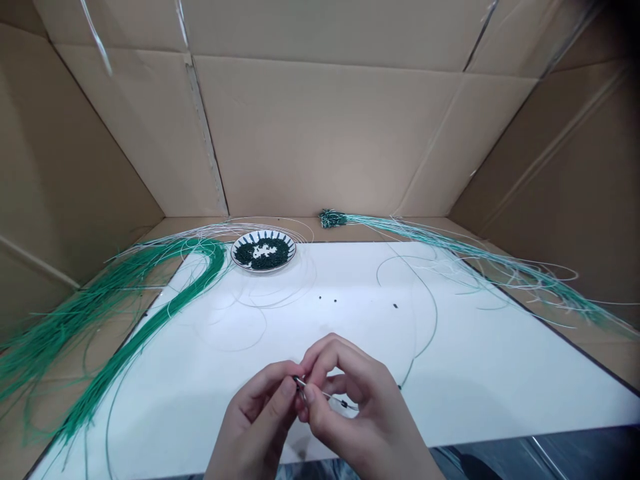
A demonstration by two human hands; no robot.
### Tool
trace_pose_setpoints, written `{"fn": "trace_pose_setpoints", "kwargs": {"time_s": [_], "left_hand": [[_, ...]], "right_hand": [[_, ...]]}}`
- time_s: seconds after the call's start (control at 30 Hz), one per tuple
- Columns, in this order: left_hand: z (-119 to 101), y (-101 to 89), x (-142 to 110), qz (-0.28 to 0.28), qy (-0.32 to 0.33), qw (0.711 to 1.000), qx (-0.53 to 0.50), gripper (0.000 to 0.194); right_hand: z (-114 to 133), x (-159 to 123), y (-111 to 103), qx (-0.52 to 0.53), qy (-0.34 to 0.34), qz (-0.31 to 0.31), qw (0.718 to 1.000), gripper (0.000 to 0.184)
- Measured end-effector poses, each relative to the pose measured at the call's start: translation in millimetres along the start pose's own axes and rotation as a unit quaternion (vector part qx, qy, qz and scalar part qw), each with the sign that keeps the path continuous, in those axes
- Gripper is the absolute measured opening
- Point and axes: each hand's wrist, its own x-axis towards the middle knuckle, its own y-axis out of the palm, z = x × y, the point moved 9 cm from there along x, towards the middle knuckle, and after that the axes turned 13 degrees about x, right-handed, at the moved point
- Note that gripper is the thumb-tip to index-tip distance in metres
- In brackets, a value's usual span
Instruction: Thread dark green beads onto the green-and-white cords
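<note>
My left hand (263,413) and my right hand (350,400) meet near the front edge of the white board. Between thumb and fingers, the left one pinches a small dark piece (296,380). My right thumb and fingers close on a thin pale strand (333,398) at that piece; part of it looks shiny. Another small black piece (344,404) sits on the strand just right of my thumb. A thin green strand (434,327) curves over the board beyond my right hand. My fingers partly hide the join between strand and dark piece.
A patterned plate (235,259) of small dark green pieces stands at the back left. Long green strands (165,313) lie to the left. A bundle of pale and green strands (480,250) with a dark clustered end (331,218) stretches right. Cardboard walls (320,133) enclose the board (475,373).
</note>
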Motion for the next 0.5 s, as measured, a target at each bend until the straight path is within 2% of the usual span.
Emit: {"fn": "trace_pose_setpoints", "kwargs": {"time_s": [0.5], "left_hand": [[-4.3,6.8,-4.4,0.021,0.029,0.999,0.013,0.036]], "right_hand": [[-2.2,-6.9,-1.4,0.027,0.019,0.000,0.999,0.011]]}}
